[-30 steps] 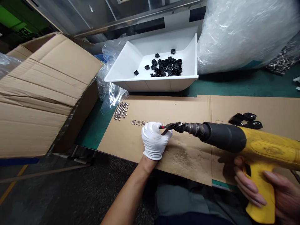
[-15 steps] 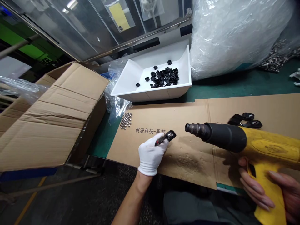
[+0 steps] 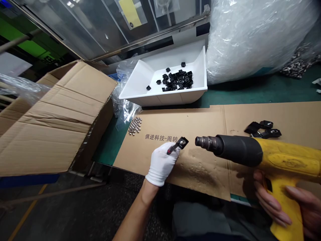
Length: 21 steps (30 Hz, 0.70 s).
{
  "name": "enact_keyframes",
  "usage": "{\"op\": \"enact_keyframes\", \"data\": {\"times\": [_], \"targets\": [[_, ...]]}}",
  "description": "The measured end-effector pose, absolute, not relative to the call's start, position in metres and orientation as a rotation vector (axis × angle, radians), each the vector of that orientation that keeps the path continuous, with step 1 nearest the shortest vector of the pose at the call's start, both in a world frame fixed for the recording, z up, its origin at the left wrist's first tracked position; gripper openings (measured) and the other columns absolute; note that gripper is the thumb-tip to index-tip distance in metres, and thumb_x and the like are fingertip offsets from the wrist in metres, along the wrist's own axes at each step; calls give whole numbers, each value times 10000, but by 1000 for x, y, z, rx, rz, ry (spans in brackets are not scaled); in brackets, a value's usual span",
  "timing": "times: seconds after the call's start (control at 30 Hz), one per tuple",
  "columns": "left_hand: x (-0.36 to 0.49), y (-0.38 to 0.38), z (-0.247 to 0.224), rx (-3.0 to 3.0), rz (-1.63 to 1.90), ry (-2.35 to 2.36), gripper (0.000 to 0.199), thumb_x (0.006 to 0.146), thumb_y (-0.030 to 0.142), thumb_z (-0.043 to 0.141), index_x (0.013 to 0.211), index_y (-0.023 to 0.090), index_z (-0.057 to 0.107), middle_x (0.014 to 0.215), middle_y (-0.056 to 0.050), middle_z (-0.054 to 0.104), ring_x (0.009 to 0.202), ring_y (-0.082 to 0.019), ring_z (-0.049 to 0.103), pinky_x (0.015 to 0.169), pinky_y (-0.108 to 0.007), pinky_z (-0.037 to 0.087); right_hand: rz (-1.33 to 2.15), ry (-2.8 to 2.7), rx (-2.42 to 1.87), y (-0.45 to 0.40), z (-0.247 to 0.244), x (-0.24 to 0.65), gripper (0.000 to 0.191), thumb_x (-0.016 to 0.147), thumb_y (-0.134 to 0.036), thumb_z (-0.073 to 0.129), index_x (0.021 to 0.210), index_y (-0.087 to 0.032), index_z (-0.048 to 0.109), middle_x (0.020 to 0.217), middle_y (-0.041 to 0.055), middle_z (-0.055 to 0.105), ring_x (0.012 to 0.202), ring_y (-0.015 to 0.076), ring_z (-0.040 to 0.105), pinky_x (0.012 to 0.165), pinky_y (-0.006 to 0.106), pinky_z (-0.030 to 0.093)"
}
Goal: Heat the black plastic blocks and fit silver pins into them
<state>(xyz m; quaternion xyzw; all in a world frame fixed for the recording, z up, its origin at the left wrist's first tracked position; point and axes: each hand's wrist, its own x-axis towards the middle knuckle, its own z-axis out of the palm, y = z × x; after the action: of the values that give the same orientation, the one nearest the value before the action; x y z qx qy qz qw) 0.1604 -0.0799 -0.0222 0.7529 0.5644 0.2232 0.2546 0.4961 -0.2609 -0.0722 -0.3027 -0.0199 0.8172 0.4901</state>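
Left: our gloved hand (image 3: pixel 160 164), fingers clamped on black part (image 3: pixel 178 144).
Right: our bare hand (image 3: pixel 272 207), fingers clamped on yellow heat gun (image 3: pixel 238 150).

A white plastic tray (image 3: pixel 163 97) held black square parts (image 3: pixel 177 80), between an open cardboard box (image 3: pixel 55 124) and a bulging clear plastic bag (image 3: pixel 250 40).

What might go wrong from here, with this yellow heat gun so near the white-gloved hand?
If it is hot, the metal nozzle of the yellow heat gun, held in the right hand, could burn the white-gloved left hand, since it points toward the small black part held there. The brown cardboard sheet below might scorch if the nozzle dips. Bumping the sheet could also scatter the loose silver metal pieces.
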Motion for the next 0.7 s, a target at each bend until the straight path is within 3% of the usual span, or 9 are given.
{"op": "enact_keyframes", "data": {"times": [0.17,0.7], "targets": [[163,-80,-29,2095,657,1558,265,964,292,548,724,198,611,686,22,608,622,-116,520,624,-237,395,1978,-152,-739,-262,-76,499,418,912,-475,610,1239,-222,670,787,94,631,512,146,496,495,302,380],[167,-84,-40,2205,715,1571,164,946,241,568,835,209,685,760,6,680,680,-134,600,693,-256,444,1994,-267,-736,-260,-75,504,458,930,-486,564,1293,-218,644,805,101,608,531,168,471,510,335,380]]}}
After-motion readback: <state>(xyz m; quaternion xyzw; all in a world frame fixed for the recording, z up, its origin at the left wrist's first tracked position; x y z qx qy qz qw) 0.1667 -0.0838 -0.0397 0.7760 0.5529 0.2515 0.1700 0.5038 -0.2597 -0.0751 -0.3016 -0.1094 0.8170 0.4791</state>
